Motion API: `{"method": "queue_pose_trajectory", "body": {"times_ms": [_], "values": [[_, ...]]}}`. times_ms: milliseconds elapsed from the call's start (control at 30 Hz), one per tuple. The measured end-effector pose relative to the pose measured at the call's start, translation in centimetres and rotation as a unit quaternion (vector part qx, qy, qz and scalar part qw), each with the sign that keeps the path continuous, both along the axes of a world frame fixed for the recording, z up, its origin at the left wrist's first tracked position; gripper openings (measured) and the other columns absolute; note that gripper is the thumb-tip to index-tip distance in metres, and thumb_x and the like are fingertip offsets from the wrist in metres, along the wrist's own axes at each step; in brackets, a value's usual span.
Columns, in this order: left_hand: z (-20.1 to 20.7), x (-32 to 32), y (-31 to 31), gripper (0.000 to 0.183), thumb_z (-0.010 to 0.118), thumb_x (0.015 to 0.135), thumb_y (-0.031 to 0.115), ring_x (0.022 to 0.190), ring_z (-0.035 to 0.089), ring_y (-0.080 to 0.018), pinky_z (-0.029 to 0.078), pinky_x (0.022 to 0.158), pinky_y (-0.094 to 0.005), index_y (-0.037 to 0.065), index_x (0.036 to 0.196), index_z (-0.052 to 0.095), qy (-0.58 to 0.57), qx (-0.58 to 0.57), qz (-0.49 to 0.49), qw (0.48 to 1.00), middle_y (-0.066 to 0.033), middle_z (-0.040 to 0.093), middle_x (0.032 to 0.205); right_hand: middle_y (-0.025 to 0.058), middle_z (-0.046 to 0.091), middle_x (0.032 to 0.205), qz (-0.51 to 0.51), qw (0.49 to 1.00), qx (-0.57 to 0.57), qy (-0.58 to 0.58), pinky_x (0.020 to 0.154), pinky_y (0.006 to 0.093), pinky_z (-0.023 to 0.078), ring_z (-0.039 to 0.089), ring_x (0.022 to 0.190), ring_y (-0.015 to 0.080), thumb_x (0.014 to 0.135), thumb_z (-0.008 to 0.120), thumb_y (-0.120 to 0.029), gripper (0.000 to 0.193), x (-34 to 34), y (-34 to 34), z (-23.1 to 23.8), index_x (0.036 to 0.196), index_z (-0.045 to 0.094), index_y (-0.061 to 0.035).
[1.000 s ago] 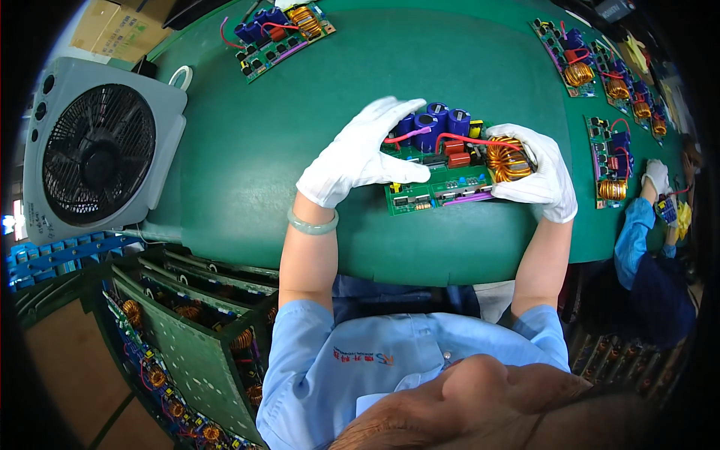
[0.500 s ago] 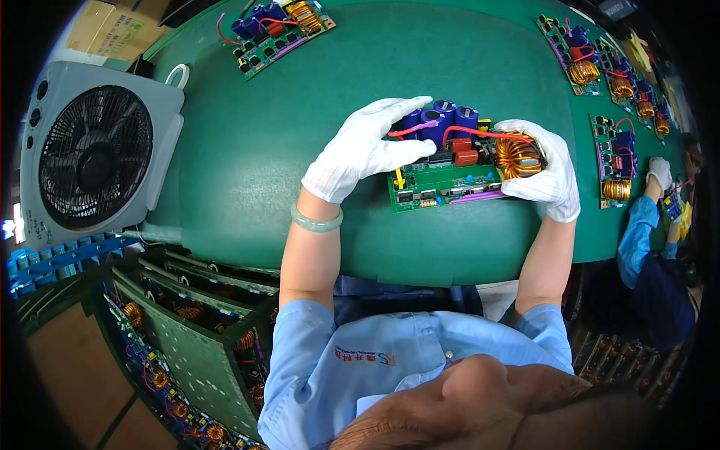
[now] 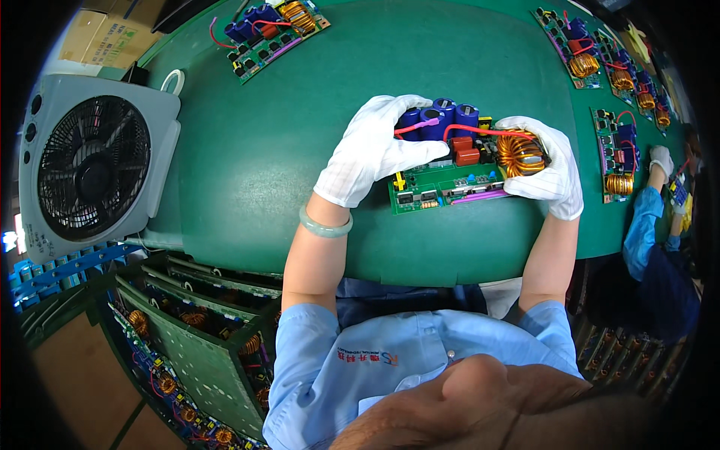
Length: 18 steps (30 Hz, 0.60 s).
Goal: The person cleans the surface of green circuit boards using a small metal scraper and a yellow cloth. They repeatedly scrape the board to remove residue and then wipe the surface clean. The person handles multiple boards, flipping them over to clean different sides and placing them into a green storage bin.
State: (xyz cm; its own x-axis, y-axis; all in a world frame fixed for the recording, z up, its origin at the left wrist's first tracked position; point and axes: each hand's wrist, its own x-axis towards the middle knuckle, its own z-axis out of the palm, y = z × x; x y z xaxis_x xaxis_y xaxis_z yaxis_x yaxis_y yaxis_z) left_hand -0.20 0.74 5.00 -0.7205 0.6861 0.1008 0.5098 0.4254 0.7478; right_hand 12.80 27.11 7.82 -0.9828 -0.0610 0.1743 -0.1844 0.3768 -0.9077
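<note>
Head view: I note L hand [image 3: 361, 154] curved round blue capacitors [image 3: 444, 120], can't tell if gripping; R hand [image 3: 559, 169] clasping copper coil [image 3: 519, 154]. Circuit board [image 3: 435, 181] between hands, over worktop [image 3: 262, 150]. Poss. fault: red wire [image 3: 480, 130] strained if R hand snags it.

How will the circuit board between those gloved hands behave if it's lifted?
The circuit board is probably stiff: its flat green front edge shows no sag. It may weigh heavier toward the right hand, where the thick copper-wound coil sits. The red wire arching above it looks flexible and could snag.
</note>
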Motion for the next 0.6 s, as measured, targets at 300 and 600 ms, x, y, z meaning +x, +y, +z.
{"method": "queue_pose_trajectory", "body": {"times_ms": [300,600], "values": [[1.6,-1.5,-2.1,0.051,0.064,0.095,0.027,0.088,0.055,-0.0089,0.048,0.081,-0.0241,0.006,0.141,0.055,-0.288,0.039,-0.055,0.955,-0.0058,0.064,0.118,0.0132,0.068,0.113,-0.02,1.0,-0.006,-0.006,0.095,0.0322,0.049,0.065,0.103,0.0191,0.056,0.094,-0.022,0.074,0.4,0.4,0.1,0.118,0.063,0.0028],[-0.7,-2.1,-3.0,0.06,0.066,0.096,0.036,0.132,0.049,-0.0228,0.037,0.112,-0.0333,0.002,0.143,0.052,-0.211,0.113,-0.138,0.961,-0.0136,0.055,0.142,0.0119,0.068,0.113,-0.019,0.999,-0.007,-0.04,0.096,0.0324,0.049,0.064,0.103,0.0183,0.055,0.092,-0.024,0.074,0.6,0.9,0.5,0.118,0.063,0.0024]]}}
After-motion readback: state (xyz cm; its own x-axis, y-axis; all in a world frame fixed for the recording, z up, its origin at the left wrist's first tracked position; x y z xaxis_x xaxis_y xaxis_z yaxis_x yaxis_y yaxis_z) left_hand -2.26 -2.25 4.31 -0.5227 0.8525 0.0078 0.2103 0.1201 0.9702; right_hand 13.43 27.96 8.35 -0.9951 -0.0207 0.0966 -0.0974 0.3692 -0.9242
